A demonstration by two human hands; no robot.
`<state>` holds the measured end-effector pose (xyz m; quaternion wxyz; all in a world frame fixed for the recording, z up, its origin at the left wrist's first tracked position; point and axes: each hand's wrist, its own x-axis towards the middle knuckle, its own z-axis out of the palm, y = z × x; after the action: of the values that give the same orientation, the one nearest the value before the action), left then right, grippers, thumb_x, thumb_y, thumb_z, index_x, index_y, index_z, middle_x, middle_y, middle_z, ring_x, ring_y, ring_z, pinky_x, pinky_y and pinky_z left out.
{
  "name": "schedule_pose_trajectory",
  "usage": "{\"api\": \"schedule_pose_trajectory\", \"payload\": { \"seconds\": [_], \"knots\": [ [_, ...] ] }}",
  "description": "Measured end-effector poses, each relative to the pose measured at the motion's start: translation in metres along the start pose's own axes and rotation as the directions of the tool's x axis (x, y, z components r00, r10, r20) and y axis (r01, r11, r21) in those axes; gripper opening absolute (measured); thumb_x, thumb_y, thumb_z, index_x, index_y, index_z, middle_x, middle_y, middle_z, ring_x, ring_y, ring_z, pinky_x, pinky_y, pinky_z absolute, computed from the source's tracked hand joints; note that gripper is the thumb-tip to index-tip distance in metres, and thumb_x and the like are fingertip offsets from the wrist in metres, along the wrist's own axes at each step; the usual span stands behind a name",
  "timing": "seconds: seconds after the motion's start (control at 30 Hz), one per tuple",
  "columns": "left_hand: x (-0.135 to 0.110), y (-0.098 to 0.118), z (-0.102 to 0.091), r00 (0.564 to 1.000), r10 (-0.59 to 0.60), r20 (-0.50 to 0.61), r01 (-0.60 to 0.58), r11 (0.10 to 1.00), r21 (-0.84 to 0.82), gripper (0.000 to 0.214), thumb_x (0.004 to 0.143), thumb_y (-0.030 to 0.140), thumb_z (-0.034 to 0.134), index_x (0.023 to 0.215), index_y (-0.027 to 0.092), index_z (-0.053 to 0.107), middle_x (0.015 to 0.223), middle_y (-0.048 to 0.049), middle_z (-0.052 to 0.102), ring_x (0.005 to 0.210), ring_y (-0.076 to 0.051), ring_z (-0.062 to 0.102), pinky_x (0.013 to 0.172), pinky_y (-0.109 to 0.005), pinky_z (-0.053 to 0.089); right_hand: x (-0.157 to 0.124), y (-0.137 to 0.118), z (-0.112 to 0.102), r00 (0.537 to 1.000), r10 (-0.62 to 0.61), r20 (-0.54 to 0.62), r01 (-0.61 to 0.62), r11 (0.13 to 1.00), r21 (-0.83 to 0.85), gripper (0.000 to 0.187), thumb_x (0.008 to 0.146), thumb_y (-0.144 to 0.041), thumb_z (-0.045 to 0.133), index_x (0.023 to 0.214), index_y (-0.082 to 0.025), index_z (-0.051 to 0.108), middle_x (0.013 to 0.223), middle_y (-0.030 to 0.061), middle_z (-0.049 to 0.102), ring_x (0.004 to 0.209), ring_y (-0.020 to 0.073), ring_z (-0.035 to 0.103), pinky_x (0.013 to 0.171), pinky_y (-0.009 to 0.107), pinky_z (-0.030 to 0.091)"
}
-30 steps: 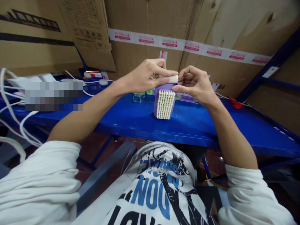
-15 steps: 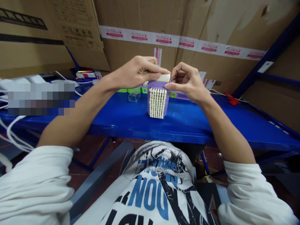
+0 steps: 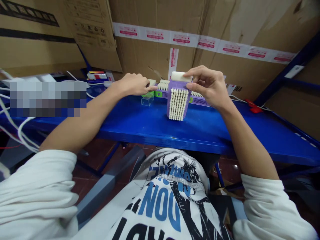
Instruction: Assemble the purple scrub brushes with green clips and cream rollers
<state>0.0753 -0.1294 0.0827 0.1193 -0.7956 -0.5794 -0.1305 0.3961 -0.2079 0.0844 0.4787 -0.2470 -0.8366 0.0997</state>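
Note:
My right hand pinches the top right corner of a purple holder that stands upright on the blue table. Rows of knobbly cream sticks or tips fill its front; their exact kind is unclear. A whitish rounded piece lies across the top, beside my right fingers. To the left, my left hand has its index finger stretched out and the others loosely bent, with nothing visible in it. It is over or beside green containers with cream contents; whether it touches them is hidden.
Behind the holder lie more purple trays with cream rows. A small clear box sits in front of the green containers. White cables crowd the left, and a red object lies at right. Cardboard walls the back.
My left hand has let go of the top of the purple holder and moved left to the green containers. My right hand keeps its pinch. The view has shifted slightly.

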Motion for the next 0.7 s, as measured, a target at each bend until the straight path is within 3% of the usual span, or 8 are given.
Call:
{"api": "schedule_pose_trajectory", "payload": {
  "seconds": [0.13,0.2,0.27,0.33,0.4,0.53,0.6,0.7],
  "knots": [
    [-0.002,0.005,0.013,0.992,-0.033,0.118,0.025,0.997,0.069,0.075,0.097,0.079,0.074,0.135,0.014,0.082,0.135,-0.0257,0.079,0.134,-0.055,0.073,0.117,-0.069,0.056,0.001,0.008,-0.001,0.999,-0.026,0.029,0.027,0.999,-0.017,0.064,0.09,-0.073,0.09,0.141,-0.036,0.077,0.125,0.0058,0.074,0.104,0.0265,0.071,0.09,0.046,0.07],
    [-0.006,0.007,0.012,0.987,-0.003,0.163,-0.015,0.994,0.108,0.069,0.093,0.068,0.083,0.14,0.018,0.079,0.135,-0.0224,0.08,0.131,-0.051,0.075,0.114,-0.062,0.06,0.001,0.01,-0.001,0.999,-0.04,0.026,0.041,0.999,-0.026,0.066,0.091,-0.074,0.089,0.143,-0.036,0.077,0.125,0.006,0.075,0.1,0.0257,0.071,0.092,0.047,0.07],
    [-0.011,0.008,0.006,0.992,0.0,0.126,-0.017,0.991,0.134,0.061,0.097,0.057,0.08,0.143,0.018,0.077,0.132,-0.0207,0.081,0.129,-0.048,0.076,0.112,-0.06,0.061,0.0,0.01,-0.002,0.998,-0.056,0.013,0.057,0.998,-0.038,0.06,0.092,-0.074,0.088,0.137,-0.035,0.081,0.129,0.0075,0.075,0.096,0.0245,0.07,0.092,0.048,0.071],
    [-0.016,0.011,-0.004,0.999,0.028,-0.022,-0.027,0.998,0.06,0.054,0.105,0.053,0.067,0.145,0.018,0.077,0.134,-0.0196,0.081,0.131,-0.045,0.076,0.115,-0.06,0.059,-0.001,0.008,-0.002,0.998,-0.067,0.003,0.067,0.997,-0.043,0.057,0.092,-0.075,0.088,0.132,-0.034,0.083,0.138,0.0084,0.074,0.095,0.0235,0.071,0.091,0.047,0.071],
    [-0.021,0.017,-0.015,0.967,0.081,-0.24,-0.12,0.981,-0.152,0.054,0.112,0.055,0.054,0.149,0.022,0.075,0.142,-0.0157,0.078,0.133,-0.038,0.074,0.119,-0.056,0.057,-0.001,0.007,-0.001,0.998,-0.06,-0.005,0.06,0.997,-0.05,0.06,0.09,-0.077,0.088,0.133,-0.035,0.082,0.145,0.0088,0.071,0.096,0.0227,0.072,0.09,0.045,0.071],
    [-0.03,0.039,-0.025,0.835,0.088,-0.542,-0.428,0.722,-0.543,0.066,0.117,0.075,0.03,0.163,0.04,0.062,0.136,-0.004,0.078,0.121,-0.024,0.072,0.106,-0.042,0.063,-0.001,0.006,0.001,1.0,-0.005,-0.028,0.004,0.999,-0.045,0.092,0.082,-0.081,0.093,0.161,-0.045,0.061,0.159,0.0072,0.063,0.092,0.0185,0.072,0.089,0.038,0.071],
    [-0.033,0.052,-0.023,0.781,0.075,-0.62,-0.527,0.612,-0.589,0.073,0.113,0.086,0.034,0.157,0.04,0.068,0.128,-0.005,0.078,0.118,-0.025,0.071,0.096,-0.039,0.064,-0.001,0.005,0.003,0.999,0.018,-0.046,-0.02,0.999,-0.033,0.11,0.078,-0.081,0.095,0.172,-0.048,0.048,0.165,0.0078,0.06,0.093,0.019,0.072,0.09,0.038,0.071],
    [-0.035,0.067,-0.016,0.716,0.072,-0.694,-0.603,0.565,-0.563,0.073,0.108,0.09,0.05,0.141,0.033,0.08,0.125,-0.0103,0.075,0.119,-0.028,0.071,0.087,-0.038,0.062,0.0,0.003,0.006,0.998,0.018,-0.061,-0.019,1.0,-0.02,0.115,0.076,-0.083,0.096,0.173,-0.047,0.047,0.163,0.0095,0.06,0.101,0.0244,0.074,0.092,0.04,0.071]
  ]
}}
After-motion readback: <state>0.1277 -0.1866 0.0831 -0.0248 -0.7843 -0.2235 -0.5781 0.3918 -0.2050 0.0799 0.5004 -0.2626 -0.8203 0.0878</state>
